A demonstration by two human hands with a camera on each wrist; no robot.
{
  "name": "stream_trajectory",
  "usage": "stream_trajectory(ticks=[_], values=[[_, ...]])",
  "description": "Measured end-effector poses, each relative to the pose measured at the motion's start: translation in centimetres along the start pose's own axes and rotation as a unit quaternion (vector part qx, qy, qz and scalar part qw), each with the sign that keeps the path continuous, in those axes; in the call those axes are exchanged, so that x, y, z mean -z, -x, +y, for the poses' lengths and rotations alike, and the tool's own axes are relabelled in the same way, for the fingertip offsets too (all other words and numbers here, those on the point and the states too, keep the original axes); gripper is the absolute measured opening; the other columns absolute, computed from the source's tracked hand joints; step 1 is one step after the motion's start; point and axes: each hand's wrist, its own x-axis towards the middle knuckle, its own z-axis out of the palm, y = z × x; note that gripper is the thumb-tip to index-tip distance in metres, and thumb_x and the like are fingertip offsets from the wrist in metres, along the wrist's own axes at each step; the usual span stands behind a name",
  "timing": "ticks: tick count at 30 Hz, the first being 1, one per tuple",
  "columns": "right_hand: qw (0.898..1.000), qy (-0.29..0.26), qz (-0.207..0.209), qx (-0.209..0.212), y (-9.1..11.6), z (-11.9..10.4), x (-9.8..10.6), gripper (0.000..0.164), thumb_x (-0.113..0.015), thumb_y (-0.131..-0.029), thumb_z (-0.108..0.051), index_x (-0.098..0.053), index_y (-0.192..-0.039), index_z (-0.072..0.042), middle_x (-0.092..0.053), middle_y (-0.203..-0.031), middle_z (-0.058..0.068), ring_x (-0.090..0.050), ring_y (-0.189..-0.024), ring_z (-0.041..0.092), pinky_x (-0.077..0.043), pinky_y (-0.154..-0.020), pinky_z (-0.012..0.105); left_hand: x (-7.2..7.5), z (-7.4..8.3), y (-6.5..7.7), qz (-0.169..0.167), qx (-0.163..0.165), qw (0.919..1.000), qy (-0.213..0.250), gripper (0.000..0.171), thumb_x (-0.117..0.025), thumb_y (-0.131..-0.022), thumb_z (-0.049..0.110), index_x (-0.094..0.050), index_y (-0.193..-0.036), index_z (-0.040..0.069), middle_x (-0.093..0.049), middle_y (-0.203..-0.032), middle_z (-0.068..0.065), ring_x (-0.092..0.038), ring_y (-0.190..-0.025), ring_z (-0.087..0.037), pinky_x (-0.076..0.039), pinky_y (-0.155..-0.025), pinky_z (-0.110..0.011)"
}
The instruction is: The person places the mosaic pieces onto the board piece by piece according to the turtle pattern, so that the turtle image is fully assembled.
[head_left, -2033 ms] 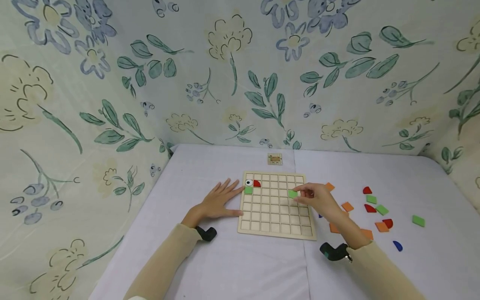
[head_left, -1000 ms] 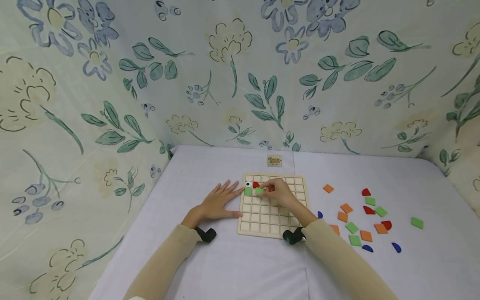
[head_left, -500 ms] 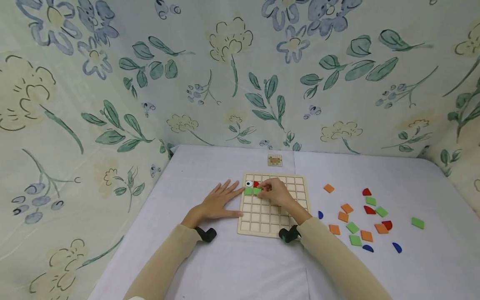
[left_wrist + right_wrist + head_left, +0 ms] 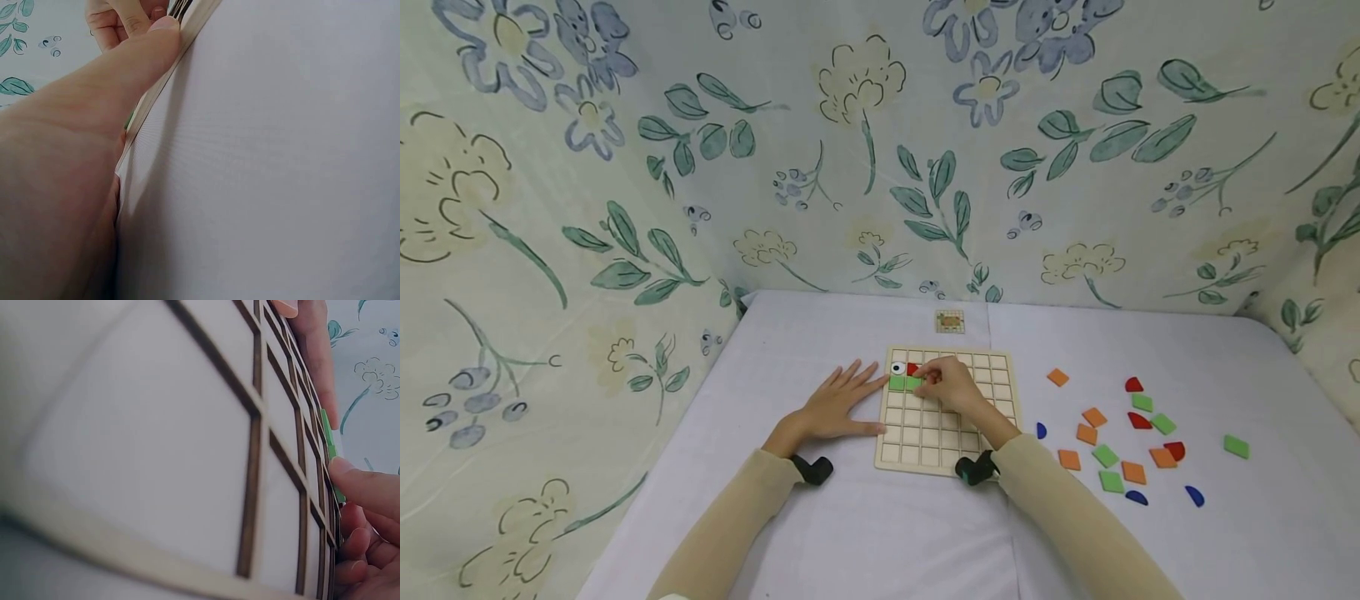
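Note:
A wooden grid board (image 4: 910,455) lies on the table. My left hand (image 4: 835,404) rests flat with spread fingers along its left edge, thumb and a fingertip touching the frame. Over the board's upper left part, my right hand (image 4: 951,385) pinches a green square tile (image 4: 913,383) at its cell. Left of it sits another green tile (image 4: 897,383), with a round eye piece (image 4: 898,367) above. A red quarter-round piece (image 4: 912,368) is partly covered by my right fingers. In the right wrist view, the thumb (image 4: 350,478) presses against the green tile.
Loose orange tiles (image 4: 1133,472), green tiles (image 4: 1236,446), red pieces (image 4: 1138,420) and blue half-rounds (image 4: 1194,496) lie scattered right of the board. A small picture card (image 4: 950,322) lies behind it. Floral cloth (image 4: 880,250) hangs at the back.
My right hand has carried the green tile leftward across the board and set it down beside the first green tile. The left hand has stayed in place.

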Motion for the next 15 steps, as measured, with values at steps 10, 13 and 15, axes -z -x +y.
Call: stream_trajectory(ticks=[10, 13, 15], values=[[1.000, 0.000, 0.003, -0.002, 0.00, 0.08, -0.13, 0.021, -0.080, -0.083, -0.001, -0.074, -0.102, 0.003, -0.054, -0.069, 0.003, -0.042, -0.058, 0.013, -0.037, -0.055, 0.026, 0.08, 0.06, 0.01, -0.007, 0.003, 1.0000, -0.002, 0.095, -0.047, -0.084, 0.082, -0.013, -0.160, 0.037, 0.000, -0.167, 0.006, 0.008, -0.152, -0.023, 0.006, -0.120, -0.047], [1.000, -0.002, 0.006, -0.006, -0.05, 0.17, -0.17, 0.021, -0.081, -0.082, 0.000, -0.074, -0.102, 0.002, -0.054, -0.068, 0.003, -0.043, -0.058, 0.013, -0.037, -0.056, 0.027, 0.16, 0.12, 0.03, -0.004, 0.001, 1.0000, -0.001, 0.094, -0.048, -0.085, 0.081, -0.014, -0.160, 0.036, -0.001, -0.167, 0.006, 0.007, -0.152, -0.024, 0.005, -0.120, -0.047], [1.000, -0.003, 0.006, -0.007, -0.08, 0.24, -0.16, 0.022, -0.081, -0.081, 0.000, -0.074, -0.103, 0.002, -0.054, -0.068, 0.003, -0.042, -0.058, 0.013, -0.037, -0.056, 0.027, 0.21, 0.17, 0.04, -0.005, 0.002, 1.0000, -0.003, 0.094, -0.048, -0.085, 0.080, -0.013, -0.160, 0.036, -0.001, -0.167, 0.006, 0.007, -0.152, -0.024, 0.005, -0.120, -0.047]])
